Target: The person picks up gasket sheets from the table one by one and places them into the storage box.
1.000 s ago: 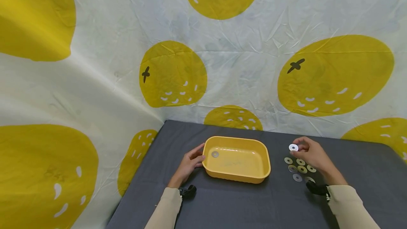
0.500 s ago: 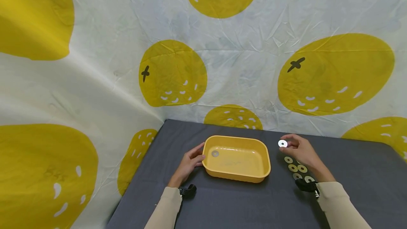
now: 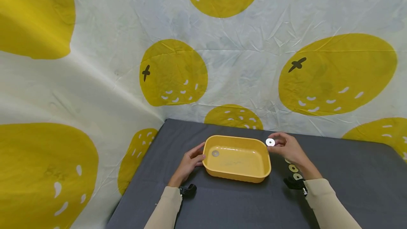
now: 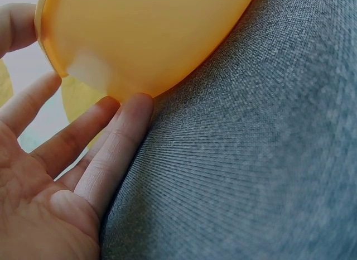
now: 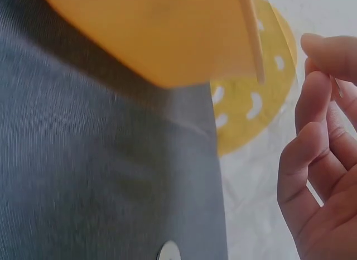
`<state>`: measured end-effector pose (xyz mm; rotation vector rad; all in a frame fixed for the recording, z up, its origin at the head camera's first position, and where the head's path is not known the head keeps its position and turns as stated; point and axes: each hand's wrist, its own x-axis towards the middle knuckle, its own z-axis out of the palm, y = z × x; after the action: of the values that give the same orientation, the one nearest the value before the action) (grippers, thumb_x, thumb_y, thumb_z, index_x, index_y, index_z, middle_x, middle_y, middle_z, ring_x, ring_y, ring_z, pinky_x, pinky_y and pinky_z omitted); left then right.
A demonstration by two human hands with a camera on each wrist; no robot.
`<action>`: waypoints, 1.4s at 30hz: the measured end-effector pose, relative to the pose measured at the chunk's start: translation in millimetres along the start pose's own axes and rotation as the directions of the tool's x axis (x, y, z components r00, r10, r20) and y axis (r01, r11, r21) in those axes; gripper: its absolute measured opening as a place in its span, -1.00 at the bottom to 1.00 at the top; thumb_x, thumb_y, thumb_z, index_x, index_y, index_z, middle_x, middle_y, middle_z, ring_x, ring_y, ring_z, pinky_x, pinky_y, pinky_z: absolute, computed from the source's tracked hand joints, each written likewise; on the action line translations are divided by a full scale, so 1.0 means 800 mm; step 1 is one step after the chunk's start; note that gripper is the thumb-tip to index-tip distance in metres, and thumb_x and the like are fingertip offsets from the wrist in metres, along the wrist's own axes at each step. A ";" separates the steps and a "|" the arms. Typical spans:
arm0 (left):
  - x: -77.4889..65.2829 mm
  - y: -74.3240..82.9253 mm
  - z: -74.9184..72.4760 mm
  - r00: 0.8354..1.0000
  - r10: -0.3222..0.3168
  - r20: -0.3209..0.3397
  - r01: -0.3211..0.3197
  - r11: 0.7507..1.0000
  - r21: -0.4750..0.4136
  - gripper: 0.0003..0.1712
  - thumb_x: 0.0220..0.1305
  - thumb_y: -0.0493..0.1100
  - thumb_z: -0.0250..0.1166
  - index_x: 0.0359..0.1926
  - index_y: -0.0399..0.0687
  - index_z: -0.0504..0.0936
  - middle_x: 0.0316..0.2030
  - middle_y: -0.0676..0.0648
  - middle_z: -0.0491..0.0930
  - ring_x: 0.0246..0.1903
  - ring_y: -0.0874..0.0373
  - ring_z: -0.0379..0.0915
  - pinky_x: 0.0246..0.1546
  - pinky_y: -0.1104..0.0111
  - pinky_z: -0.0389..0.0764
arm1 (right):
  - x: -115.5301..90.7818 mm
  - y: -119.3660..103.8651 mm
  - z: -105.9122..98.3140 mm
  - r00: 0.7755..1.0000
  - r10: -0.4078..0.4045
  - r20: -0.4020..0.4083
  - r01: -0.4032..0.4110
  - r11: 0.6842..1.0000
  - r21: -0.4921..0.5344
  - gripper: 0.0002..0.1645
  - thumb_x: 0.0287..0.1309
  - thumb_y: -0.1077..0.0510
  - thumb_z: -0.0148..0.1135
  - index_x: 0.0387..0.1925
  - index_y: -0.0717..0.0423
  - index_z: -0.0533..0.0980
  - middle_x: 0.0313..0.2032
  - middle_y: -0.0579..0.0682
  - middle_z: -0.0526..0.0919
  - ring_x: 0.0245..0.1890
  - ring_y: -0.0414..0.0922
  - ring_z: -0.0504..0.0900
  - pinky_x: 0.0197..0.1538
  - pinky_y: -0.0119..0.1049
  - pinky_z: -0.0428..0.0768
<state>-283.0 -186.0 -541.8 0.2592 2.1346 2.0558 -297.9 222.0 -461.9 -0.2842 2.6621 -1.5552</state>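
Observation:
Beside the left end of the yellow plastic tray my left hand rests its fingers against the outer wall and rim; the left wrist view shows mostly straight fingers touching the plastic. Inside the tray, near its left wall, lies one flat metal washer. My right hand pinches another round washer between thumb and fingers, just at the tray's right rim. Only a thin edge of that held washer shows in the right wrist view.
Several washers lie on the dark grey tablecloth right of the tray, partly hidden under my right hand and wrist. Behind the table hangs a white cloth printed with yellow fruit.
My right hand has moved left with the pinched washer, from above the loose washers to the tray's right rim. The left hand and tray stay in place.

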 end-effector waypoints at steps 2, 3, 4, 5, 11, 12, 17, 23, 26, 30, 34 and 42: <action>0.000 -0.001 0.000 1.000 0.009 0.004 -0.009 1.000 0.002 -0.30 0.41 -0.01 0.33 0.51 0.23 0.37 0.23 -0.21 0.57 0.04 0.11 0.65 0.02 0.25 0.74 | 0.002 -0.005 0.005 1.000 -0.010 0.006 0.010 1.000 0.001 -0.41 0.17 0.17 0.49 0.16 0.31 0.49 -0.29 0.13 0.70 -0.37 -0.06 0.65 -0.27 -0.30 0.67; 0.001 -0.001 0.000 1.000 0.011 0.005 -0.011 1.000 0.003 -0.30 0.42 -0.01 0.33 0.52 0.21 0.36 0.23 -0.22 0.57 0.04 0.11 0.65 0.02 0.25 0.74 | 0.002 -0.008 0.008 1.000 -0.013 0.008 0.013 1.000 0.004 -0.43 0.17 0.18 0.49 0.15 0.32 0.50 -0.29 0.13 0.70 -0.36 -0.04 0.66 -0.26 -0.29 0.69; 0.001 -0.001 0.000 1.000 0.011 0.004 -0.011 1.000 0.001 -0.30 0.42 -0.01 0.33 0.52 0.20 0.36 0.23 -0.23 0.57 0.03 0.12 0.65 0.02 0.25 0.74 | 0.003 -0.011 0.011 1.000 -0.013 0.009 0.013 1.000 0.003 -0.44 0.17 0.17 0.49 0.14 0.31 0.50 -0.29 0.12 0.69 -0.36 -0.04 0.66 -0.24 -0.27 0.70; 0.001 -0.001 0.000 1.000 0.010 0.004 -0.010 1.000 -0.001 -0.30 0.42 -0.01 0.33 0.52 0.19 0.36 0.23 -0.23 0.56 0.03 0.12 0.65 0.02 0.25 0.74 | 0.003 -0.014 0.014 1.000 -0.014 0.011 0.014 1.000 0.002 -0.45 0.17 0.17 0.49 0.13 0.31 0.51 -0.28 0.11 0.68 -0.36 -0.04 0.66 -0.23 -0.27 0.70; 0.001 -0.002 0.000 1.000 -0.005 -0.006 0.005 1.000 -0.006 -0.31 0.40 -0.03 0.35 0.50 0.23 0.38 0.23 -0.25 0.56 0.01 0.13 0.65 0.02 0.24 0.74 | 0.006 -0.022 0.031 0.999 -0.038 0.023 0.039 0.999 -0.030 -0.50 0.18 0.14 0.49 0.09 0.28 0.56 -0.26 0.09 0.65 -0.38 -0.16 0.58 -0.29 -0.35 0.64; 0.001 -0.002 0.000 1.000 -0.004 -0.006 0.004 1.000 -0.004 -0.31 0.40 -0.04 0.34 0.50 0.22 0.38 0.23 -0.25 0.56 0.02 0.13 0.65 0.02 0.23 0.74 | 0.007 -0.022 0.033 0.998 -0.050 0.027 0.051 0.998 -0.040 -0.50 0.19 0.13 0.49 0.09 0.27 0.57 -0.26 0.09 0.65 -0.38 -0.16 0.56 -0.31 -0.36 0.61; 0.001 -0.002 0.000 1.000 0.003 -0.006 -0.003 1.000 0.001 -0.30 0.41 -0.04 0.34 0.51 0.18 0.36 0.25 -0.26 0.55 0.04 0.11 0.65 0.03 0.23 0.73 | 0.009 -0.024 0.045 0.994 -0.103 0.023 0.105 0.990 -0.095 -0.59 0.22 0.10 0.47 0.04 0.18 0.61 -0.24 0.09 0.60 -0.37 -0.11 0.48 -0.35 -0.36 0.50; 0.001 -0.001 0.000 1.000 -0.005 -0.007 0.005 1.000 -0.006 -0.31 0.41 -0.06 0.34 0.50 0.23 0.38 0.25 -0.25 0.56 0.06 0.06 0.64 0.02 0.24 0.74 | 0.011 -0.028 0.058 0.990 -0.144 0.001 0.143 0.982 -0.121 -0.68 0.22 0.13 0.46 -0.01 0.10 0.63 -0.22 0.11 0.51 -0.35 -0.08 0.40 -0.34 -0.35 0.39; 0.000 -0.001 0.000 1.000 -0.006 -0.007 0.005 1.000 -0.009 -0.31 0.41 -0.06 0.34 0.50 0.23 0.38 0.25 -0.25 0.55 0.05 0.08 0.64 0.02 0.24 0.74 | 0.011 -0.032 0.063 0.986 -0.166 0.004 0.165 0.979 -0.122 -0.68 0.23 0.16 0.44 0.00 0.10 0.63 -0.22 0.10 0.51 -0.35 -0.09 0.41 -0.35 -0.36 0.40; 0.000 -0.001 0.000 1.000 -0.004 -0.003 0.004 1.000 -0.013 -0.31 0.41 -0.06 0.34 0.50 0.23 0.38 0.25 -0.26 0.55 0.04 0.09 0.64 0.01 0.24 0.74 | 0.010 -0.036 0.069 0.979 -0.203 0.009 0.202 0.972 -0.120 -0.67 0.24 0.18 0.43 0.03 0.09 0.64 -0.22 0.07 0.53 -0.35 -0.11 0.47 -0.35 -0.37 0.46; 0.001 -0.002 -0.001 1.000 -0.001 0.000 0.001 1.000 -0.015 -0.31 0.41 -0.06 0.34 0.50 0.23 0.38 0.25 -0.26 0.55 0.04 0.09 0.65 0.02 0.24 0.74 | 0.011 -0.036 0.074 0.973 -0.229 0.011 0.228 0.966 -0.124 -0.68 0.24 0.17 0.43 0.03 0.09 0.64 -0.22 0.06 0.54 -0.35 -0.13 0.47 -0.33 -0.38 0.48; 0.002 -0.005 -0.002 1.000 0.011 0.000 -0.011 1.000 -0.003 -0.32 0.41 -0.06 0.33 0.50 0.24 0.38 0.24 -0.25 0.57 0.03 0.08 0.66 0.01 0.24 0.74 | 0.016 -0.033 0.083 0.975 -0.220 -0.004 0.217 0.965 -0.146 -0.70 0.25 0.15 0.43 0.01 0.08 0.65 -0.22 0.06 0.51 -0.38 -0.13 0.35 -0.35 -0.36 0.34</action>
<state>-285.0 -187.2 -545.9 0.2707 2.1349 2.0642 -298.5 149.9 -470.9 -0.5910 2.8480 -1.4229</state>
